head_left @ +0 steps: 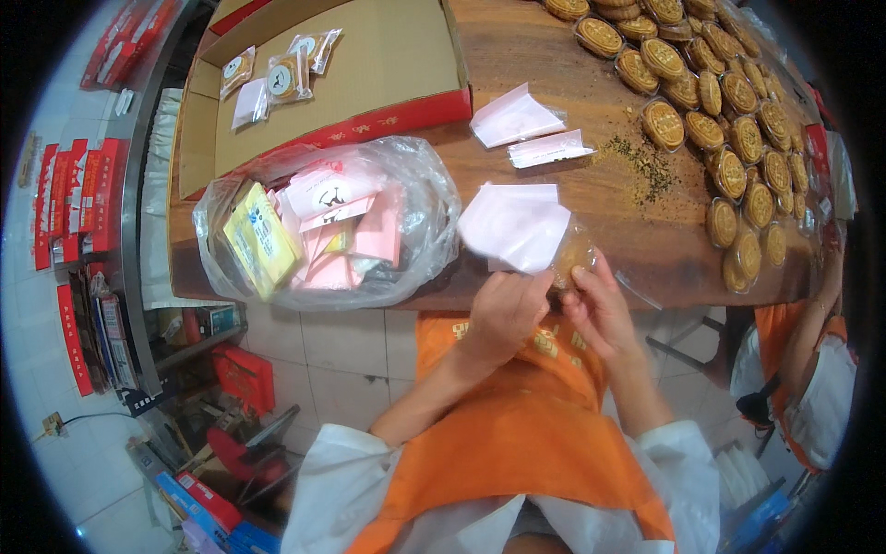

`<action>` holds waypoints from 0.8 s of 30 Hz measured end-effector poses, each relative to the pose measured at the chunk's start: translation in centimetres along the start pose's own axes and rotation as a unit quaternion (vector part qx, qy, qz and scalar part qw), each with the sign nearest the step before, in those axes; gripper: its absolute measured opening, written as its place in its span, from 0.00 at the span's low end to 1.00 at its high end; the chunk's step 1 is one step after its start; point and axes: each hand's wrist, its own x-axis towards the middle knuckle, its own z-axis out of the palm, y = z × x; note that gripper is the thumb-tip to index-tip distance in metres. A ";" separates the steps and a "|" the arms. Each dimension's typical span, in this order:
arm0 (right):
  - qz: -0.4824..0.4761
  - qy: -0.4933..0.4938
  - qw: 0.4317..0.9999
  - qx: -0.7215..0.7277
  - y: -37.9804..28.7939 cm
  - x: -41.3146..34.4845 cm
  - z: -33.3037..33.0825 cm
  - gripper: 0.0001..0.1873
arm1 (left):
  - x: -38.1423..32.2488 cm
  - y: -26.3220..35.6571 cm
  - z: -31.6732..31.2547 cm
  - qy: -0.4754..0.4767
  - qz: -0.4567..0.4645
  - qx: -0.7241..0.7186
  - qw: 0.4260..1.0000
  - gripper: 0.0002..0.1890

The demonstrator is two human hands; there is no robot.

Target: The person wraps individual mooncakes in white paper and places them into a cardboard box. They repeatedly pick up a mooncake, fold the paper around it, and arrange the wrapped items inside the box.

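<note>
At the table's front edge my right hand (594, 305) grips a round mooncake in clear plastic (576, 253) between thumb and fingers. Close beside it, my left hand (509, 305) has its fingers bent together at the lower edge of the pale pink packets (516, 225); whether it pinches a packet or the plastic is hidden. Two more pink packets (518, 116) lie farther back. To the left, an open clear plastic bag (422, 208) holds pink packets and yellow packets (261, 241). Many mooncakes in clear plastic (739, 92) are heaped at the right.
A cardboard box (401, 116) with several wrapped pieces (280, 79) stands at the back left. Dark and golden crumbs (644, 170) are scattered on the wooden table (526, 41). Another person's arm (824, 291) shows at the far right. Red cartons (242, 377) lie below on the left.
</note>
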 end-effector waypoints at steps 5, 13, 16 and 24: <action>-0.007 -0.012 1.000 0.001 0.5 0.3 0.1 0.26 | -0.4 -0.5 1.0 0.061 -0.061 -0.060 0.994 0.26; 0.015 -0.035 0.942 -0.334 -0.5 0.6 0.8 0.18 | -0.1 -1.3 -2.8 -0.083 -0.386 -0.258 0.882 0.31; -0.154 -0.006 0.796 -0.585 -0.3 0.6 1.4 0.17 | -0.5 -1.7 -3.6 -0.121 -0.385 -0.191 0.895 0.31; -0.430 -0.018 0.521 -0.737 2.2 1.4 2.0 0.38 | -0.3 -1.9 -3.4 -0.166 -0.341 -0.071 0.922 0.26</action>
